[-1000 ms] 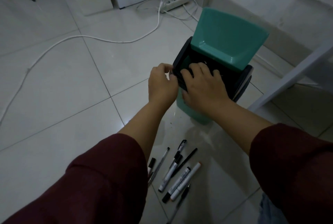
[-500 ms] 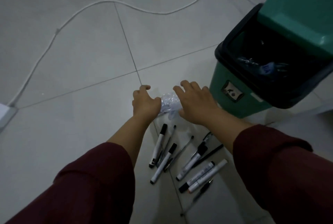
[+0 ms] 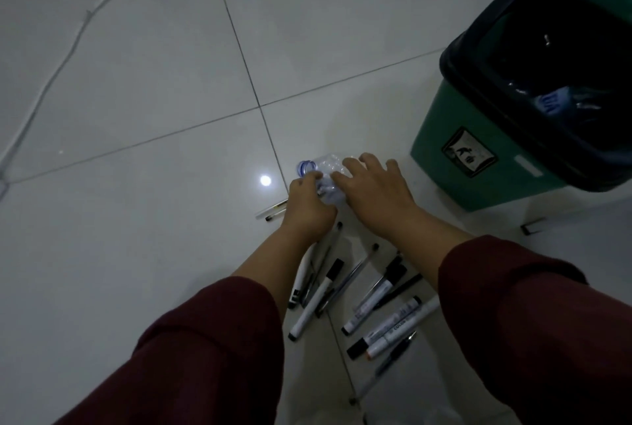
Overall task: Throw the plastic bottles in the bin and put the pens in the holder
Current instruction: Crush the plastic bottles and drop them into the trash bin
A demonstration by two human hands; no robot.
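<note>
A crumpled clear plastic bottle (image 3: 323, 168) with a blue neck lies on the floor tiles. My left hand (image 3: 307, 209) grips its near side and my right hand (image 3: 376, 185) lies over its right end. Several pens and markers (image 3: 342, 291) are scattered on the floor under my forearms, and one clear pen (image 3: 272, 212) sticks out to the left of my left hand. The green bin (image 3: 455, 151) with a black liner stands open at the right, a bottle with a blue label (image 3: 552, 103) inside it. No pen holder is in view.
A white cable (image 3: 78, 28) snakes over the tiles at the top and left. A small dark object (image 3: 531, 227) lies on the floor in front of the bin. A bright light spot reflects on the tile left of the bottle.
My hands came down from the bin's rim to the floor and closed around the crumpled bottle. The view swung down and left, putting the bin at the right edge.
</note>
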